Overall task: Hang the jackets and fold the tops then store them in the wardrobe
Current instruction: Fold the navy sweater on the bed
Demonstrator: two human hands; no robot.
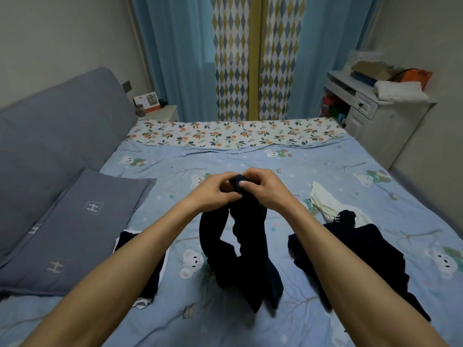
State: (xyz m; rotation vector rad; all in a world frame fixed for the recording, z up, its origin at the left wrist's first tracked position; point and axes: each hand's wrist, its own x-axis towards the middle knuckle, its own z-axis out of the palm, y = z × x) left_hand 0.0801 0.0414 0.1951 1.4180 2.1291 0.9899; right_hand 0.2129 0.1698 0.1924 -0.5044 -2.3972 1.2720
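Pinched by both hands, left (213,190) and right (263,187), dark top (240,246) is being lifted off bed (275,166); folding likely starting, spreading flat needed next.

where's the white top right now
In the head view, the white top lies crumpled on the right side of the bed, just beyond a dark garment that overlaps its near edge, and right of the hands.

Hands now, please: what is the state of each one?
Left hand: closed, pinching the dark garment.
Right hand: closed, gripping the same dark garment at its top.
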